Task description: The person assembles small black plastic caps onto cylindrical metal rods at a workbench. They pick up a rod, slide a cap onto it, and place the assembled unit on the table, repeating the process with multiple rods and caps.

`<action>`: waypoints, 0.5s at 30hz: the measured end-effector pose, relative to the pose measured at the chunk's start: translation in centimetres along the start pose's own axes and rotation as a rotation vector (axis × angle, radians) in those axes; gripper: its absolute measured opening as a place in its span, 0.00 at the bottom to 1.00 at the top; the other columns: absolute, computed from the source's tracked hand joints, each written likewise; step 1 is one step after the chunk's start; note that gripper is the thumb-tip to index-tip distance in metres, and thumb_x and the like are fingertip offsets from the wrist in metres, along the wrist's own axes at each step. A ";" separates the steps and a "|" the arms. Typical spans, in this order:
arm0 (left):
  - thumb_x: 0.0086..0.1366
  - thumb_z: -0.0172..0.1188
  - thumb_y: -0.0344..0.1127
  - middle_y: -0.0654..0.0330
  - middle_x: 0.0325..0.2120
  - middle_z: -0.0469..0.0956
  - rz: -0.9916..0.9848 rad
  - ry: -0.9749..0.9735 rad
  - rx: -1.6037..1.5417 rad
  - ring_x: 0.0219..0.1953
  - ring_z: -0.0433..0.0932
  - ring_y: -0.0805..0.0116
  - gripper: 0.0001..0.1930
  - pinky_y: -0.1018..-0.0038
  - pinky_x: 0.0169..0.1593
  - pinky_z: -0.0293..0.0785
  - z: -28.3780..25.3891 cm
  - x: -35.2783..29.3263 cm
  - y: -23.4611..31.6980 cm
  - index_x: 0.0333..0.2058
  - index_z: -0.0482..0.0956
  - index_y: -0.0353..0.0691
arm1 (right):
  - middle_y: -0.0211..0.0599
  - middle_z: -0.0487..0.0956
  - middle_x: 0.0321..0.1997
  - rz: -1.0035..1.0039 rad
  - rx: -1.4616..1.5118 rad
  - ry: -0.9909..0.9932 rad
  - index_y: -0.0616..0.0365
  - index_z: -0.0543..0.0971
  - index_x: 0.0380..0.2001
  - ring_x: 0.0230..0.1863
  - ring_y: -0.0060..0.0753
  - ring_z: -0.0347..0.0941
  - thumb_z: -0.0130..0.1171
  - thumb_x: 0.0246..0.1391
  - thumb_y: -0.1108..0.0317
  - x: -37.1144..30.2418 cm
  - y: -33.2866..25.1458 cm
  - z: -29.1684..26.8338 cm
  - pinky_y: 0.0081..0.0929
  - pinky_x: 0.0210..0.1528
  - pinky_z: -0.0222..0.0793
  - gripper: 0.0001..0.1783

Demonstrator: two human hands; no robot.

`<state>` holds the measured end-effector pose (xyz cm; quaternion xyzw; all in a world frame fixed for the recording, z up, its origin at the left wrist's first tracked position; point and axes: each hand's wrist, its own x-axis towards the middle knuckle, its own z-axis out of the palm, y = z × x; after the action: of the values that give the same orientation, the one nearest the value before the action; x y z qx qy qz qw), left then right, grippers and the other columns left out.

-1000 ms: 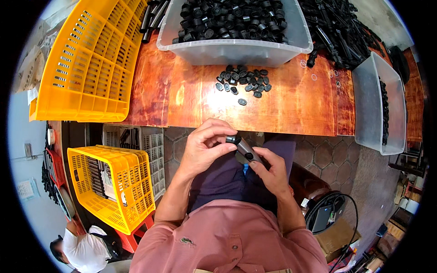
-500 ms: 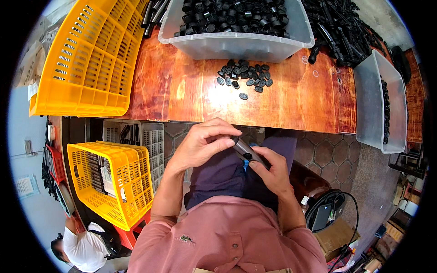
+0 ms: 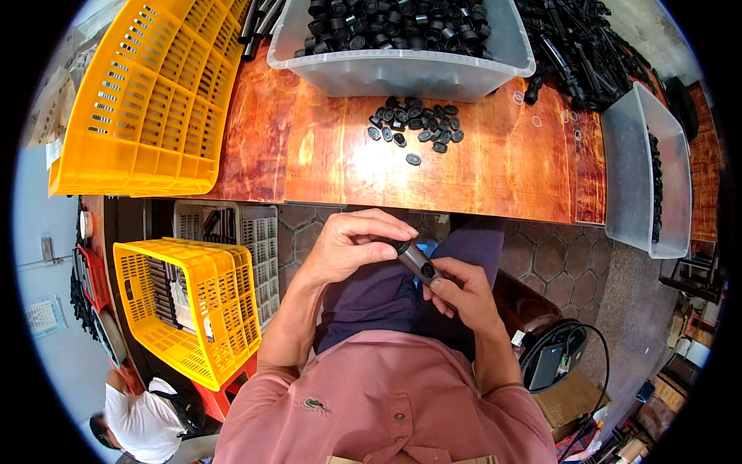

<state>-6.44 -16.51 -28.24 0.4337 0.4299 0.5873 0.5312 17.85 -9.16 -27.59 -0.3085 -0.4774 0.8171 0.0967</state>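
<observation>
A: In the head view, what are the hands holding?
B: One smooth, dark grey cylindrical tube (image 3: 415, 260) with a black oval opening in its side. It is tilted, its upper end toward the left and its lower end toward the right.
A: How does each hand sit on it?
B: The left hand (image 3: 357, 246) closes over the upper end, thumb below and fingers arched above. The right hand (image 3: 461, 292) grips the lower end, its thumb just beside the opening.
A: Where is the tube, exactly?
B: Above the person's dark trousers (image 3: 359, 298), short of the near edge of the reddish-brown, glossy wooden worktop (image 3: 309, 166).
A: And on the worktop?
B: A loose cluster of small, black, oval pieces (image 3: 417, 121) lies in front of a translucent plastic bin (image 3: 410, 75) full of short, black, round caps (image 3: 394, 29). To the bin's right is a tangled heap of long, black parts (image 3: 580, 58), with a few thin, clear rings (image 3: 537, 121) nearby.
A: Anything at the left?
B: A large, yellow, slatted plastic crate (image 3: 143, 108), and below it a smaller, yellow, open crate (image 3: 224, 309) holding dark tubes (image 3: 162, 290).
</observation>
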 end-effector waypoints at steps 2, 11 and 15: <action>0.58 0.68 0.26 0.50 0.44 0.83 0.041 -0.036 0.026 0.49 0.81 0.59 0.12 0.68 0.54 0.76 -0.3 0.0 -0.3 0.43 0.86 0.35 | 0.35 0.79 0.29 0.040 0.089 -0.043 0.69 0.77 0.48 0.19 0.16 0.67 0.57 0.63 0.65 0.0 0.3 -0.1 0.14 0.17 0.58 0.17; 0.63 0.66 0.37 0.48 0.45 0.81 0.040 -0.059 -0.331 0.50 0.80 0.54 0.13 0.60 0.58 0.74 0.5 -0.4 -1.0 0.40 0.85 0.32 | 0.33 0.79 0.31 -0.002 0.039 -0.021 0.66 0.78 0.47 0.24 0.19 0.72 0.60 0.60 0.69 0.0 0.6 0.4 0.18 0.24 0.66 0.15; 0.67 0.58 0.55 0.47 0.48 0.78 -0.115 0.192 -0.645 0.56 0.75 0.48 0.29 0.53 0.63 0.67 4.4 -0.7 0.1 0.54 0.74 0.34 | 0.40 0.81 0.33 -0.493 -0.572 0.236 0.63 0.78 0.47 0.31 0.33 0.79 0.66 0.54 0.72 1.4 0.0 2.0 0.27 0.34 0.73 0.17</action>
<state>-2.21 -16.98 -27.11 0.1613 0.2939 0.7001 0.6304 15.59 -9.93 -27.43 -0.2909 -0.7310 0.5625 0.2543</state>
